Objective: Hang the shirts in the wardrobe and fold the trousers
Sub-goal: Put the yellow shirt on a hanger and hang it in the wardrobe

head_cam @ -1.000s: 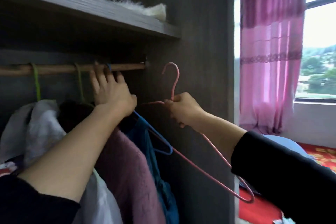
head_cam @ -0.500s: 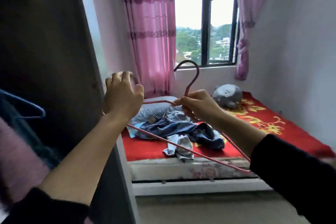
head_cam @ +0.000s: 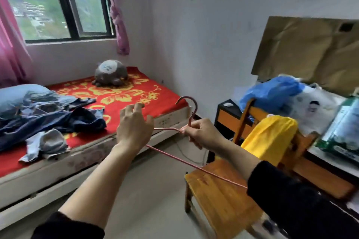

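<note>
A: Right, item one, the hanger?
B: Pink wire hanger (head_cam: 192, 115), one. In mid-air above the floor (head_cam: 147, 196), between bed and chair, hook uppermost and tilted.
A: Held by?
B: Right hand (head_cam: 202, 135), fingers and thumb curled tight round the neck just below the hook. The long lower bar runs down toward the black right sleeve (head_cam: 295, 205).
A: Left hand?
B: Left hand (head_cam: 134, 128), raised just beside the right, fingers loosely bent and parted, closed on nothing that shows. The hanger's left corner is hidden behind the palm; whether they touch cannot be told.
A: Garments?
B: Heap of dark blue clothes (head_cam: 52, 120), crumpled, on the left part of the bed (head_cam: 124, 93), on its red cover with yellow flowers. One pale grey-blue piece (head_cam: 46, 141) just beside the heap, at the near edge. Shirts or trousers, cannot tell. One yellow garment (head_cam: 270, 137), draped over the back of a wooden chair (head_cam: 223, 192), right of the hands.
A: Sundries?
B: Grey plush toy (head_cam: 110, 72) at the bed's far end, below the window (head_cam: 64, 6); blue pillow (head_cam: 17, 93) at far left; blue plastic bag (head_cam: 272, 91) behind the chair
</note>
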The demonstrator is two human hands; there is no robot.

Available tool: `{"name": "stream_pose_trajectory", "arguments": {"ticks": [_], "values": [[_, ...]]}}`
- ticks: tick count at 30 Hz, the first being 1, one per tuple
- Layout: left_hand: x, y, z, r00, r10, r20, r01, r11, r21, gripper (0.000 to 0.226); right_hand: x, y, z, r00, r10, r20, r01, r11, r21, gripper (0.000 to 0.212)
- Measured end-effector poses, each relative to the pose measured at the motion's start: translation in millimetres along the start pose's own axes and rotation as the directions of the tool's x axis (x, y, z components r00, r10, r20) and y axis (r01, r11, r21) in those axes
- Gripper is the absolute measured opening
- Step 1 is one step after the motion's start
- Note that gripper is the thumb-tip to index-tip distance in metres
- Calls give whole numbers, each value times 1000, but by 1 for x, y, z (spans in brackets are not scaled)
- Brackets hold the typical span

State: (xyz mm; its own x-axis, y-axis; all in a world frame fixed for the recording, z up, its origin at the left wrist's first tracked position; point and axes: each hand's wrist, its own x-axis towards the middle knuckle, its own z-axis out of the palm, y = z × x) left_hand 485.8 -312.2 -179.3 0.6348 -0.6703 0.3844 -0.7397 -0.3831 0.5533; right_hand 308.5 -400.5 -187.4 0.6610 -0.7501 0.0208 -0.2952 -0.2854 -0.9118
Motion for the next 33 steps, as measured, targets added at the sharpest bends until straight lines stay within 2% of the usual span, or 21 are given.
{"name": "stream_pose_trajectory", "arguments": {"ticks": [4,7,11,16,21,25,29,33], "values": [[-11,71,70,984,112,138,-102,992,-79,45,-22,47,-73,984,89,-154,-95,995,-32,28],[-12,116,117,959,194,205,-172,978,-122,44,-27,76,-117,941,137,-308,-148,989,-13,25],[-3,164,181,918,282,279,-238,954,-183,45,-28,108,-170,860,192,-472,-202,979,29,11],[16,219,256,885,325,333,-219,923,-318,41,-23,134,-242,737,185,-650,-196,979,57,15],[35,264,326,813,365,453,-218,913,-346,39,-11,153,-304,592,171,-787,-213,976,51,16],[36,299,372,739,398,543,-252,912,-325,47,-8,170,-343,522,193,-831,-202,974,100,25],[27,330,411,645,399,652,-276,917,-289,73,-2,189,-386,492,205,-846,-211,971,113,28],[23,363,450,625,345,701,-316,932,-177,95,10,215,-427,539,221,-813,-239,965,104,22]]}}
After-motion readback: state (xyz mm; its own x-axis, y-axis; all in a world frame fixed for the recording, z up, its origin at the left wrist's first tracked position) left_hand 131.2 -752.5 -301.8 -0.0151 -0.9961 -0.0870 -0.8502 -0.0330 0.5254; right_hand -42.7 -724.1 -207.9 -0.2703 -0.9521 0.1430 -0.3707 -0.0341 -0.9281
